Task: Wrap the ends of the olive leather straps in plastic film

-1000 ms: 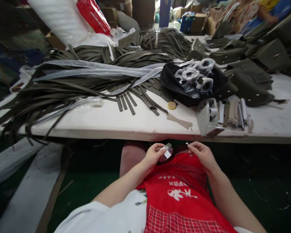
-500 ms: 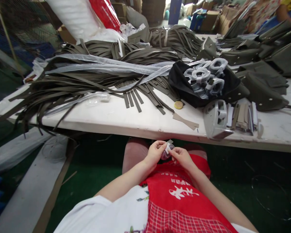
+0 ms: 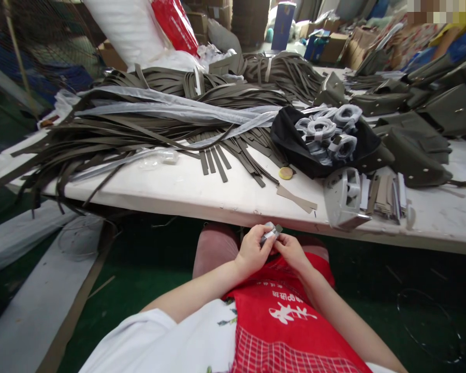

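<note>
My left hand (image 3: 252, 250) and my right hand (image 3: 291, 249) meet in front of my lap, just below the edge of the white table (image 3: 202, 194). Both are closed in a pinch on a small grey strap piece with white tape (image 3: 271, 231) held between them. A red apron (image 3: 291, 321) covers my lap under the hands. On the table straight above stands a grey tape dispenser (image 3: 344, 197), and beside it lies a loose tan strip (image 3: 297, 198).
A big heap of olive-grey straps (image 3: 140, 116) with clear plastic sleeves covers the table's left and back. A black bag of wrapped strap coils (image 3: 326, 132) sits mid-right, olive handbags (image 3: 415, 145) at the right. Another person is at the far right. Green floor lies below.
My right hand moved left from apart to join the left hand on the taped piece. Both hands then rose slightly toward the table edge.
</note>
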A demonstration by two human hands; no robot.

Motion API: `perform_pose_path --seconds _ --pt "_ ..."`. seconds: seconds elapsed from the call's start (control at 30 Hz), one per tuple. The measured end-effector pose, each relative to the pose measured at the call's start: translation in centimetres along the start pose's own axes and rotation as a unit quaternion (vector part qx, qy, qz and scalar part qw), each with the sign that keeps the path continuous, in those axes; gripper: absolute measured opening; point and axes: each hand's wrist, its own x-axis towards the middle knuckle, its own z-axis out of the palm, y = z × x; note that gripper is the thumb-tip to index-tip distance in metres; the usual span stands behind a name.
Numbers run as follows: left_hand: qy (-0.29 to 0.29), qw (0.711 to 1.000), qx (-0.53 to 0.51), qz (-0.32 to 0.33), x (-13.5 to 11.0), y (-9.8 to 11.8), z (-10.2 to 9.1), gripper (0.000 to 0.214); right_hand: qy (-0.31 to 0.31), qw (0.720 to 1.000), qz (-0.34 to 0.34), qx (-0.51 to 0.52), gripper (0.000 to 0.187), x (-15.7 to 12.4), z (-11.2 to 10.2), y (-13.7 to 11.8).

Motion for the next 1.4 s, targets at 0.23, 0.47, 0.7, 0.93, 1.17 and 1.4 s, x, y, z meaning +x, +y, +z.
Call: perform_pose_path --seconds 0.23,0.47,0.7,0.93,1.17,1.4 --pt "0.018 0.996 0.033 0.076 -0.9 1.1 0.4 0.024 0.046 0.999 -0.016 0.023 0.022 -0.4 -0.4 -0.2" --pt "0.062 0.995 0.028 0.075 -0.5 0.9 0.3 0.031 -0.077 0.981 -0.005 0.177 0.034 -1.9 -1.0 -1.9" --pt "0.076 0.994 0.045 0.065 -0.2 1.1 -0.2 0.033 -0.059 0.974 0.008 0.217 0.031 -1.7 -1.0 -0.9" --pt "0.061 0.996 0.034 0.064 -0.4 0.7 -0.5 0.032 -0.049 0.974 0.005 0.221 0.033 -1.4 0.0 -0.9" --pt "0.097 0.989 0.055 0.099 -0.1 -1.9 -0.5 0.039 -0.038 0.987 -0.016 0.156 0.036 1.1 0.2 -2.2" --pt "0.116 0.979 0.102 0.13 -0.1 -3.7 -0.7 0.032 0.055 0.955 -0.257 0.14 0.032 7.9 -6.9 -17.7"
